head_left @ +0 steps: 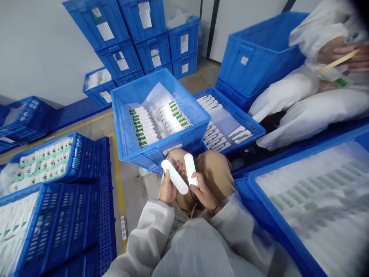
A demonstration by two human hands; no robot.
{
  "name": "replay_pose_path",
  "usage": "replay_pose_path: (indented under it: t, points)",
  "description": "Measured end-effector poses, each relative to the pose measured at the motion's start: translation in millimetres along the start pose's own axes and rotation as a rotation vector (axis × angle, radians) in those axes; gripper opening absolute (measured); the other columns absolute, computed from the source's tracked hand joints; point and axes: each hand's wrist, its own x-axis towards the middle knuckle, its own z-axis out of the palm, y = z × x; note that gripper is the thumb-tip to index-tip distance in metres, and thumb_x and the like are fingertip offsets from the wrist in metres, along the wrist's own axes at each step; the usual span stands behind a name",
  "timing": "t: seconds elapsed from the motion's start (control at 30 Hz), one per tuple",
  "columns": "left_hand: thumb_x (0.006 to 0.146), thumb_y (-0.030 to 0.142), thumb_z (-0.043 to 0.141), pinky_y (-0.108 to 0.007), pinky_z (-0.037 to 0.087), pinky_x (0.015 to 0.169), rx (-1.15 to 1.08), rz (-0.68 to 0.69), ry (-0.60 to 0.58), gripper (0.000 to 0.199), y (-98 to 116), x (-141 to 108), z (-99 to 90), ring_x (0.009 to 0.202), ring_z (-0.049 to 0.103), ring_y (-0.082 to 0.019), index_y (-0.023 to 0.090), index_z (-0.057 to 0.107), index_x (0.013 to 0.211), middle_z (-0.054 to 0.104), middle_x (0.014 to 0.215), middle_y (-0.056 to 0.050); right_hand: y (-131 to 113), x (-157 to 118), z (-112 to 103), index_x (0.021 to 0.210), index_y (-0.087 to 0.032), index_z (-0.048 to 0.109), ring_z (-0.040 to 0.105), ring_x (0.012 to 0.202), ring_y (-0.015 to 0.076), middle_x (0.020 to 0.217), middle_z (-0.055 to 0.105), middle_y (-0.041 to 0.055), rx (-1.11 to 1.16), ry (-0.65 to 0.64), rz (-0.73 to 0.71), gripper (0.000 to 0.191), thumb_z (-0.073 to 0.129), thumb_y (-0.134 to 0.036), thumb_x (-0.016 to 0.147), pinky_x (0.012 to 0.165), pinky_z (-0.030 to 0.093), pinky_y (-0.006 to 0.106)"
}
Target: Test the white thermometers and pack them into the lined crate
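Above my lap, my left hand (169, 187) holds a white rounded device (176, 178), tilted, its fingers behind it. My right hand (205, 192) grips a second, narrower white device (190, 169) between thumb and fingers. The two pieces are close together, with a small gap between their upper ends. Just beyond my knees stands a blue bin (161, 148), where white pieces with green labels lie in two rows beside a white liner sheet. A shallower blue crate (258, 130) to its right holds more white parts.
Perforated blue crates (86, 157) with white parts stand at the left. Stacked blue bins (115, 34) rise at the back. A large bin (250, 181) with wrapped pieces is close on my right. A person in white (314, 96) sits at the upper right, holding a yellow strip.
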Motion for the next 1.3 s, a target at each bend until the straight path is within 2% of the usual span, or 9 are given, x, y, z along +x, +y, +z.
replay_pose_path:
  t: [0.07, 0.17, 0.3, 0.47, 0.6, 0.7, 0.9, 1.03, 1.3]
  points:
    - [0.073, 0.055, 0.069, -0.036, 0.046, 0.099, 0.031, -0.027, 0.004, 0.050, -3.2, -0.6, -0.3, 0.123, 0.052, -0.027, 0.015, 0.066, 0.103, 0.065, 0.118, -0.011, -2.1, 0.0, -1.0, 0.092, -0.024, 0.054, 0.050, 0.079, 0.0181, 0.088, 0.052, 0.0019, -0.078, -0.043, -0.028, 0.007, 0.053, -0.029, 0.088, 0.076, 0.042, 0.032]
    - [0.070, 0.059, 0.070, -0.039, 0.046, 0.101, 0.069, -0.082, -0.015, 0.054, -8.3, -0.7, 0.8, 0.124, 0.051, -0.030, 0.016, 0.067, 0.102, 0.067, 0.114, -0.012, -3.2, -0.2, 0.1, 0.100, -0.024, 0.059, 0.053, 0.093, 0.0220, 0.097, 0.056, 0.0049, -0.086, -0.101, -0.067, 0.021, 0.045, -0.037, 0.093, 0.087, 0.042, 0.035]
    - [0.069, 0.060, 0.070, -0.036, 0.041, 0.107, 0.059, -0.133, -0.094, 0.059, -13.0, -3.6, 7.5, 0.134, 0.039, -0.028, 0.020, 0.066, 0.112, 0.059, 0.131, -0.011, 2.8, -0.1, 2.8, 0.120, -0.027, 0.057, 0.048, 0.117, 0.0275, 0.118, 0.054, 0.0070, -0.151, -0.044, -0.123, 0.035, 0.058, -0.038, 0.087, 0.102, 0.036, 0.040]
    - [0.066, 0.056, 0.074, -0.028, 0.037, 0.110, 0.027, -0.144, -0.094, 0.062, -19.0, -9.2, 11.6, 0.137, 0.035, -0.026, 0.018, 0.065, 0.114, 0.053, 0.137, -0.010, 9.6, -1.7, 3.6, 0.112, -0.026, 0.061, 0.050, 0.115, 0.0284, 0.117, 0.055, 0.0080, -0.178, 0.055, -0.091, 0.030, 0.057, -0.040, 0.086, 0.104, 0.035, 0.043]
    - [0.069, 0.053, 0.074, -0.032, 0.037, 0.110, 0.034, -0.073, -0.082, 0.052, -15.3, -8.2, 9.2, 0.132, 0.043, -0.027, 0.016, 0.067, 0.104, 0.061, 0.125, -0.012, 6.7, -2.4, 1.7, 0.106, -0.025, 0.060, 0.051, 0.110, 0.0282, 0.110, 0.057, 0.0077, -0.089, 0.032, -0.066, 0.038, 0.054, -0.056, 0.085, 0.101, 0.038, 0.043]
    - [0.072, 0.051, 0.072, -0.040, 0.041, 0.106, 0.062, -0.043, -0.117, 0.046, -4.3, -6.5, 5.4, 0.124, 0.051, -0.029, 0.016, 0.066, 0.101, 0.061, 0.126, -0.012, 4.3, 0.7, -1.0, 0.121, -0.027, 0.051, 0.048, 0.114, 0.0278, 0.123, 0.052, 0.0079, 0.018, 0.132, -0.074, 0.054, 0.052, -0.064, 0.082, 0.098, 0.041, 0.041]
    - [0.075, 0.042, 0.073, -0.040, 0.054, 0.078, 0.268, -0.105, -0.142, 0.047, 7.4, -8.4, -9.7, 0.086, 0.067, -0.025, 0.015, 0.061, 0.111, 0.069, 0.103, -0.012, -0.5, 9.6, -1.3, 0.141, -0.033, 0.024, 0.056, 0.074, 0.0175, 0.082, 0.059, -0.0016, 0.444, 0.236, 0.089, 0.079, 0.068, -0.038, 0.076, 0.065, 0.047, 0.029]
    - [0.073, 0.030, 0.076, -0.032, 0.052, 0.074, 0.393, -0.085, -0.199, 0.042, 2.6, -8.5, -19.3, 0.080, 0.066, -0.020, 0.015, 0.062, 0.110, 0.069, 0.100, -0.010, 0.5, 9.4, 0.4, 0.130, -0.027, 0.037, 0.059, 0.076, 0.0167, 0.084, 0.061, -0.0007, 0.497, 0.102, 0.112, 0.069, 0.072, -0.027, 0.071, 0.071, 0.049, 0.031]
    - [0.079, 0.043, 0.067, -0.035, 0.050, 0.067, 0.380, -0.142, -0.250, 0.032, -1.1, -11.7, -17.4, 0.067, 0.063, -0.020, 0.016, 0.064, 0.095, 0.066, 0.076, -0.007, 7.8, 7.2, 3.1, 0.111, -0.024, 0.050, 0.056, 0.061, 0.0145, 0.072, 0.059, -0.0030, 0.312, 0.040, 0.186, 0.043, 0.070, -0.024, 0.074, 0.054, 0.048, 0.027]
